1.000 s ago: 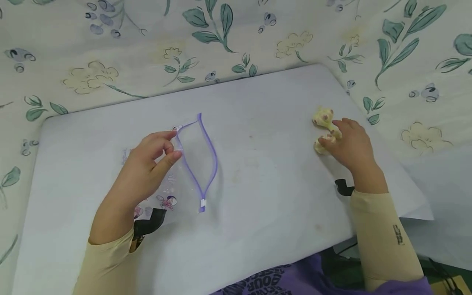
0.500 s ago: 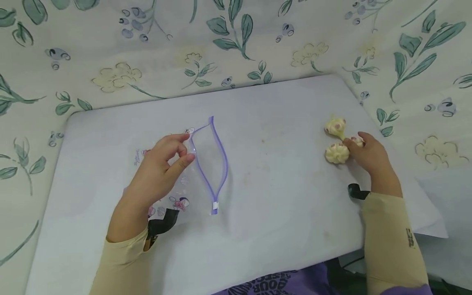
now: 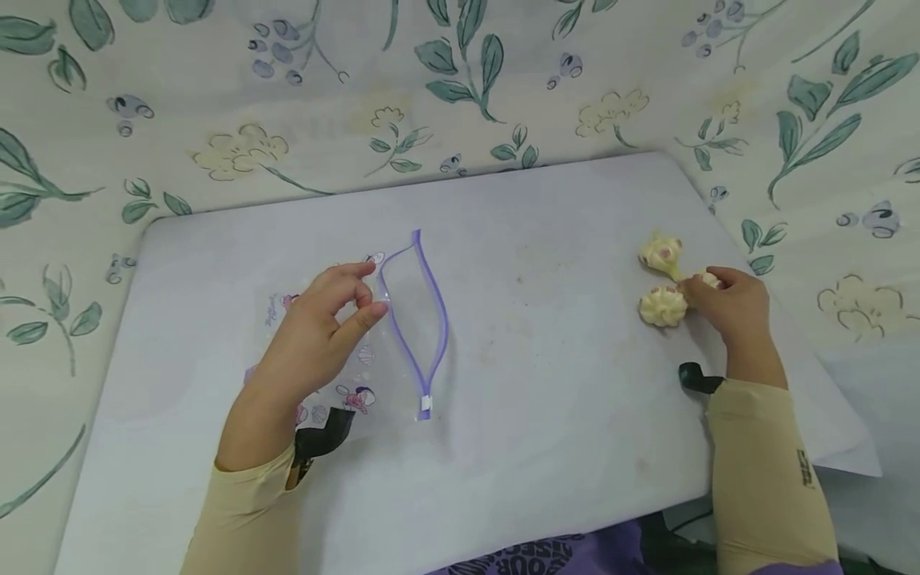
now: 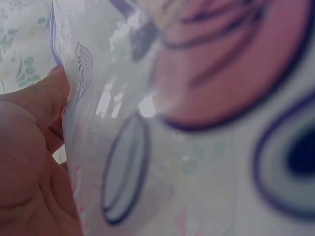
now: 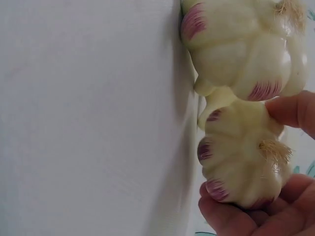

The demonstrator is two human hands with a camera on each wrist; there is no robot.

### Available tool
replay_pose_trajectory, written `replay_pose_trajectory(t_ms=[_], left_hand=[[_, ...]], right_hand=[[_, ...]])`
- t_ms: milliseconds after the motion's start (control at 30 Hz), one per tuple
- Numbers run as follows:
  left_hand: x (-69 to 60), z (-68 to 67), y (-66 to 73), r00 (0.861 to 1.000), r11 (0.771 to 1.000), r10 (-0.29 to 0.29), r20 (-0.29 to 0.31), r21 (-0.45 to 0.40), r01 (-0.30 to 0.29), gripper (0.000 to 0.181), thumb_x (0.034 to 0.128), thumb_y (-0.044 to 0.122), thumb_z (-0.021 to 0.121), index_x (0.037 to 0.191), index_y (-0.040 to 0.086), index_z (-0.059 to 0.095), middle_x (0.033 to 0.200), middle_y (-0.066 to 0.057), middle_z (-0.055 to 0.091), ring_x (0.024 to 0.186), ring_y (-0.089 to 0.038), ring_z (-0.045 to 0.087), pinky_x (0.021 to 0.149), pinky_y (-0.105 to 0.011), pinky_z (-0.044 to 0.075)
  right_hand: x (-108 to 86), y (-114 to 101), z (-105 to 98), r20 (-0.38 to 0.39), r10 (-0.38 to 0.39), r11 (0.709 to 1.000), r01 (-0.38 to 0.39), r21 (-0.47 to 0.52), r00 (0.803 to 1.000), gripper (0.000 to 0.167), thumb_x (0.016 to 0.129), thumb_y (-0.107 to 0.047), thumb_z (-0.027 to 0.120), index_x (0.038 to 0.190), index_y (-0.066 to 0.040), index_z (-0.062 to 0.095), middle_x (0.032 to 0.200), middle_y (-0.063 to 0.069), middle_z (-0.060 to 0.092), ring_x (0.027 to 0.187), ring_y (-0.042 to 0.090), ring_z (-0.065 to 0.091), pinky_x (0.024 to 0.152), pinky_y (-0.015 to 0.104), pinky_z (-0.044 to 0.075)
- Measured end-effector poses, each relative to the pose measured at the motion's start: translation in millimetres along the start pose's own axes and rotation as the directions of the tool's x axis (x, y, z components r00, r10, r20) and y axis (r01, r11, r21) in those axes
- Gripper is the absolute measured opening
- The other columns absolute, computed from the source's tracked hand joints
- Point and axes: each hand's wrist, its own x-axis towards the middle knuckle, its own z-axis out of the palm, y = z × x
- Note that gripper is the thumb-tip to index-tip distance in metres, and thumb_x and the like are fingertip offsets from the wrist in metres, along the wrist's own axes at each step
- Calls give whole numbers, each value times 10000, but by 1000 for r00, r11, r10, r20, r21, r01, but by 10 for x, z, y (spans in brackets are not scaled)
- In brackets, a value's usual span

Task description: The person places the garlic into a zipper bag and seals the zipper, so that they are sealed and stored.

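A clear slider zip bag [image 3: 442, 307] with a purple rim and cartoon prints lies with its mouth spread apart. My left hand [image 3: 309, 331] pinches the rim on its left side; in the left wrist view the printed plastic [image 4: 170, 162] covers much of the fingers. Over at the right, my right hand [image 3: 743, 315] grips a garlic bulb [image 5: 241, 152] between thumb and fingers. Two more garlic bulbs lie just left of it, one farther back [image 3: 661, 253] and one nearer [image 3: 663, 307]. Purple streaks mark the pale bulbs.
Both hands work over a white-covered table [image 3: 546, 383]. Behind it hangs a floral cloth [image 3: 345, 96]. A loose sheet edge [image 3: 848, 455] juts out at the table's right side. Black wrist mounts [image 3: 327, 431] stick out by the hands.
My right hand has shifted from the two left bulbs to the right-hand bulb and taken hold of it. The left hand keeps its pinch on the bag. The head view has turned slightly.
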Motion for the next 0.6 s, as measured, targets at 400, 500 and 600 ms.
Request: replay_pose_trajectory(t_ms=[400, 500, 600], left_hand=[[30, -42, -56, 1000, 1000, -11, 0, -14, 11, 201, 1024, 272, 603, 903, 137, 516, 1521, -111, 491, 1426, -421, 422, 1083, -640, 383], [36, -49, -66, 1000, 1000, -8, -1, -19, 8, 198, 1022, 262, 607, 900, 135, 516, 1518, -113, 494, 1424, -419, 425, 1087, -641, 376], [43, -50, -71, 1000, 1000, -8, 4, -25, 8, 200, 1023, 262, 606, 898, 135, 517, 1517, -108, 495, 1425, -413, 426, 1086, -632, 377]], right_hand=[[-133, -375, -131, -174, 107, 954, -52, 294, 979, 613, 895, -466, 709, 1436, -214, 570, 997, -127, 405, 915, 17, 405, 669, 115, 424], [-175, -489, -93, -188, 98, 941, -29, 338, 977, 567, 893, -435, 725, 1405, -224, 603, 1006, -130, 411, 944, 15, 392, 677, 119, 420], [-217, -572, -53, -196, 91, 937, -18, 348, 976, 549, 899, -450, 715, 1400, -253, 607, 1007, -128, 410, 956, 19, 385, 666, 134, 403]])
